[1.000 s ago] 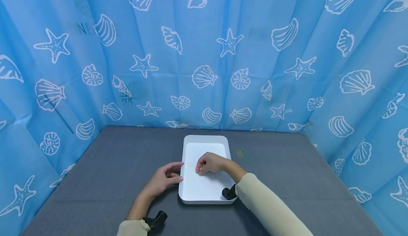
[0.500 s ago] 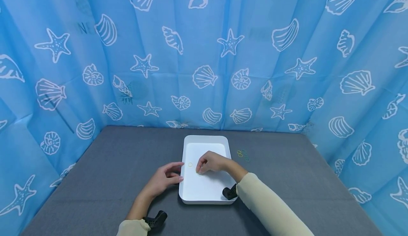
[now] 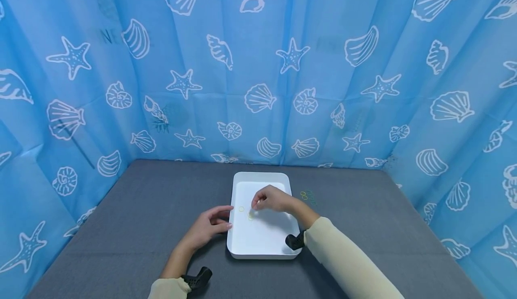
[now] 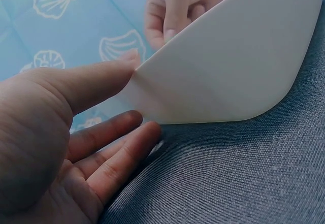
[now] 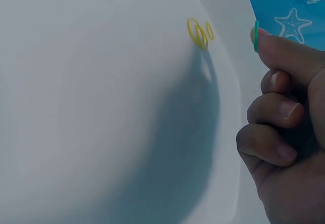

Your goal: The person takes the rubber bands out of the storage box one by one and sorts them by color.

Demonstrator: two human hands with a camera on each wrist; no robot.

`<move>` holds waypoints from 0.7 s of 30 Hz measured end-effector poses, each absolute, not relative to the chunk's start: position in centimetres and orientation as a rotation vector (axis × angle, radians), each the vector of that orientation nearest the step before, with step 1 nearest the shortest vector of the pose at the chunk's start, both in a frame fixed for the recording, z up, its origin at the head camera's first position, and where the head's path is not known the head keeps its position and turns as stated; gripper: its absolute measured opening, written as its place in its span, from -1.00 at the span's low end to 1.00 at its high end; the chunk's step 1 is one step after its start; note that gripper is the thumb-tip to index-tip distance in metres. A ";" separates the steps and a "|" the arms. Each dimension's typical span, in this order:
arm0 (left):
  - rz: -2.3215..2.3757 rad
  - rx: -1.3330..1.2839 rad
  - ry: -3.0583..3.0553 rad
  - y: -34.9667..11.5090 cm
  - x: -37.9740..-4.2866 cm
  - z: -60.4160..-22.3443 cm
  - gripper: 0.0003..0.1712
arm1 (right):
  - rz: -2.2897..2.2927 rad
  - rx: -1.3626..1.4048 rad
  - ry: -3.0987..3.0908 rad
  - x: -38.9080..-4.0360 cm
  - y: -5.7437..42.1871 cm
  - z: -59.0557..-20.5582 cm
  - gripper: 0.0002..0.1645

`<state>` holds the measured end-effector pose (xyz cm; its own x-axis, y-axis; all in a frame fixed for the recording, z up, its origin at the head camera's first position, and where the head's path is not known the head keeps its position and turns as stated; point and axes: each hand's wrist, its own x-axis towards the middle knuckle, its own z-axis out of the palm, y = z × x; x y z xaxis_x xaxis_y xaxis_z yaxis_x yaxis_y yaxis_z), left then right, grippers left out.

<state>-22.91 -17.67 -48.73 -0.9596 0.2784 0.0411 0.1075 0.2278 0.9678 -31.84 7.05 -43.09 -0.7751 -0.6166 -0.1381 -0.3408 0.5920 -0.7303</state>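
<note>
My right hand (image 3: 271, 199) is over the white tray (image 3: 264, 248), its thumb and index finger pinching a thin green rubber band (image 5: 256, 37). The other fingers of that hand curl toward the palm. On the tray floor below the fingertips lie yellow rubber bands (image 5: 197, 34), overlapping one another. Another yellow rubber band (image 3: 241, 208) sits near the left wall. My left hand (image 3: 206, 228) rests at the tray's left side. In the left wrist view its thumb touches the rim, and its other fingers extend, relaxed, by the wall's lower edge.
Right of the tray, yellow bands (image 3: 304, 195) and green bands (image 3: 311, 197) lie on the grey cloth-covered table (image 3: 355, 209). A blue curtain (image 3: 262, 74) with white shell prints hangs behind the table. Each wrist carries a black camera mount (image 3: 199, 278).
My right hand has lifted off the tray floor and shifted slightly back and to the right. Yellow bands now show where its fingertips were. The left hand has stayed at the rim.
</note>
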 end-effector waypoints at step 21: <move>1.855 0.392 2.361 -17.6 -22.8 -48.9 -0.40 | -1.159 -0.711 2.550 -31.1 11.4 -40.9 -0.95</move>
